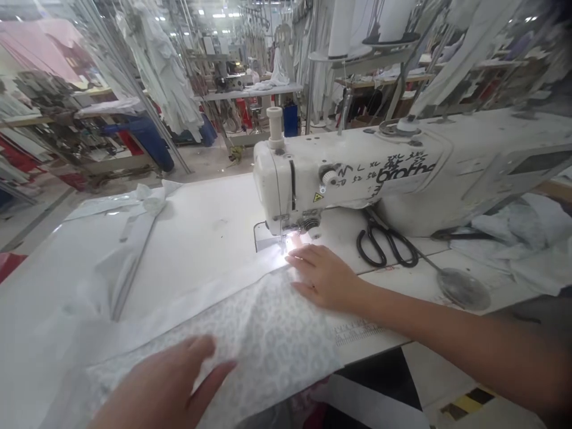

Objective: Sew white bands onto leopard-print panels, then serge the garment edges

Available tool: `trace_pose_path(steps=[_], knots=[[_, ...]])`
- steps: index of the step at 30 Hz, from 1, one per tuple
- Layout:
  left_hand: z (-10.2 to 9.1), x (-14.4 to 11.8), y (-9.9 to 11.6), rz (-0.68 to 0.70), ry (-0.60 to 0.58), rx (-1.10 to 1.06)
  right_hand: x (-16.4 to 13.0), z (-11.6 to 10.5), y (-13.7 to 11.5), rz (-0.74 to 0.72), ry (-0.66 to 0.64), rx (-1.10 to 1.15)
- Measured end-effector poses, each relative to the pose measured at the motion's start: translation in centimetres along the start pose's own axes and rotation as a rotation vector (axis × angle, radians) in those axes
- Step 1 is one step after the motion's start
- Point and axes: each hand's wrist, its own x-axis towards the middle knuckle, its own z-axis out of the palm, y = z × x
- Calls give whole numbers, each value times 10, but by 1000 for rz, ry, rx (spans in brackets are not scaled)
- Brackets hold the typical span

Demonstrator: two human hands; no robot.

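A pale cloth with a grey leopard-like print (277,333) lies across the front of the table, its far edge running under the lit needle area of a white sewing machine (286,179). On this cloth, close to the right of the presser foot (283,243), rests my right hand (328,277), fingers stretched out flat. Over the cloth's near left part is my left hand (170,375), slightly blurred, with thumb and fingers apart and nothing between them. Whether it touches the cloth I cannot tell. A plain white strip (210,292) runs along the cloth's far edge.
Black-handled scissors (386,244) lie under the machine arm, with a round metal disc on a rod (462,289) nearby. More printed cloth (531,238) is heaped at right. Cloth pieces (120,268) lie at the table's left. Thread cones (342,30) stand behind the machine.
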Motion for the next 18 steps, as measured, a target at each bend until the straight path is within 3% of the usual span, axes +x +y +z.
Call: trace_pose_path(steps=[4, 8, 13, 18], knots=[[-3, 68, 49, 206, 229, -249, -4, 4, -3, -26, -87, -20], [17, 113, 46, 259, 232, -109, -8, 5, -1, -42, -85, -7], [11, 126, 22, 465, 52, 60, -2, 2, 10, -89, -67, 8], [1, 133, 34, 483, 132, 3, 5, 6, 20, 1, -82, -87]])
